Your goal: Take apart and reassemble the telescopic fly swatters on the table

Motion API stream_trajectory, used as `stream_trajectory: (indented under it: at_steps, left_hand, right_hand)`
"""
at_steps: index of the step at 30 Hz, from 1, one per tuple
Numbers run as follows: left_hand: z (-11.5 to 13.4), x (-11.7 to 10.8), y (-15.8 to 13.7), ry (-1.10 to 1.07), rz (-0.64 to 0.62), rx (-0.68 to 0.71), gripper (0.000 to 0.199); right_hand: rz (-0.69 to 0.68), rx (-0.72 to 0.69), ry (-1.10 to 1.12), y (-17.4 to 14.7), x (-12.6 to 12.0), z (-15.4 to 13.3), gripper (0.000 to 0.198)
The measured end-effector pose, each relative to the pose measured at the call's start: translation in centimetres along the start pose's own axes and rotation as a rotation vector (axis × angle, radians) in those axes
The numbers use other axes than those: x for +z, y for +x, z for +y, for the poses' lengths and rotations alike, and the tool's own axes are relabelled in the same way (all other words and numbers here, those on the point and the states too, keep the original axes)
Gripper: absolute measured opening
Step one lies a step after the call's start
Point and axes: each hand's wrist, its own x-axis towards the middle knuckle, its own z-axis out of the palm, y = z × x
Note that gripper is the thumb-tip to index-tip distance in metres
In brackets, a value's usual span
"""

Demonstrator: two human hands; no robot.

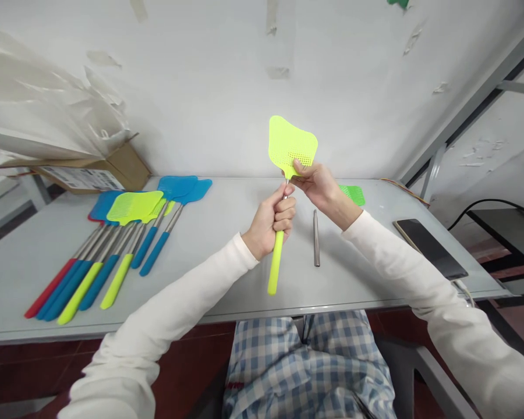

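Both hands are on a yellow-green fly swatter (290, 139), held up over the table with its perforated head at the top. My left hand (274, 220) is closed around the metal shaft, just above the yellow-green grip that hangs below it. With thumb and fingers, my right hand (315, 185) pinches the lower edge of the head near its neck. A short metal tube (317, 238) lies on the table below my right hand. Behind the right wrist, a green fly swatter head (353, 194) shows in part; the rest is hidden.
Several fly swatters with blue, yellow-green and red grips, including a blue one (153, 254), lie at the left of the grey table (227, 279). Behind them stands a cardboard box (124, 166). A phone (432, 247) with a cable lies at right. A white wall (209, 105) rises behind.
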Motion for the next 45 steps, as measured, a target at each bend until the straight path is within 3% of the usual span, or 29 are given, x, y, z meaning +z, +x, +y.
stream_trajectory:
  at_steps: [6, 10, 15, 18, 23, 27, 30, 33, 38, 40, 42, 45]
  left_hand:
    - [-0.7, 0.4, -0.4, 0.06, 0.031, 0.037, 0.031]
    - [-0.7, 0.2, -0.3, 0.077, 0.004, -0.016, 0.031]
    - [0.2, 0.1, -0.3, 0.374, -0.041, -0.103, 0.028]
    - [0.4, 0.2, 0.0, 0.665, -0.06, 0.039, 0.026]
    - [0.1, 1.3, 0.7, 1.196, 0.057, 0.509, 0.016]
    - [-1.2, 1.5, 0.8, 1.42, 0.199, 0.603, 0.014]
    - [-2.5, 0.9, 0.3, 1.418, 0.155, 0.554, 0.019]
    - [-3.5, 0.3, -0.3, 1.378, 0.064, 0.472, 0.022]
    - [-4.2, 1.1, -0.6, 1.29, 0.002, 0.361, 0.031]
    - [-4.4, 1.6, -1.3, 1.165, -0.036, 0.244, 0.033]
    - [-4.7, 1.5, -2.9, 1.025, -0.076, 0.058, 0.035]
    - [-4.4, 0.3, -6.5, 0.846, -0.067, -0.157, 0.038]
  right_hand:
    - [-0.021, 0.025, 0.005, -0.3, -0.2, -0.7, 0.015]
    - [-0.005, 0.069, 0.044, -1.0, -0.8, -0.5, 0.017]
    - [0.011, 0.007, -0.015, -3.9, -1.4, -1.8, 0.029]
    - [0.045, -0.096, -0.062, -5.5, -1.3, -2.9, 0.033]
    - [0.14, -0.255, -0.121, -6.2, -0.9, -3.3, 0.029]
    - [0.137, -0.237, -0.129, -6.0, -1.8, -3.7, 0.032]
    - [0.033, -0.122, -0.106, -6.2, -3.6, -4.3, 0.041]
    - [0.032, -0.033, -0.083, -7.0, -4.9, -4.5, 0.043]
    - [0.067, -0.045, -0.122, -8.1, -4.6, -3.9, 0.04]
    - [0.064, -0.091, -0.171, -7.7, -5.4, -4.6, 0.037]
    - [0.182, -0.214, -0.222, -7.0, -7.9, -6.6, 0.028]
    - [0.614, -0.501, -0.238, -6.7, -13.8, -10.5, 0.027]
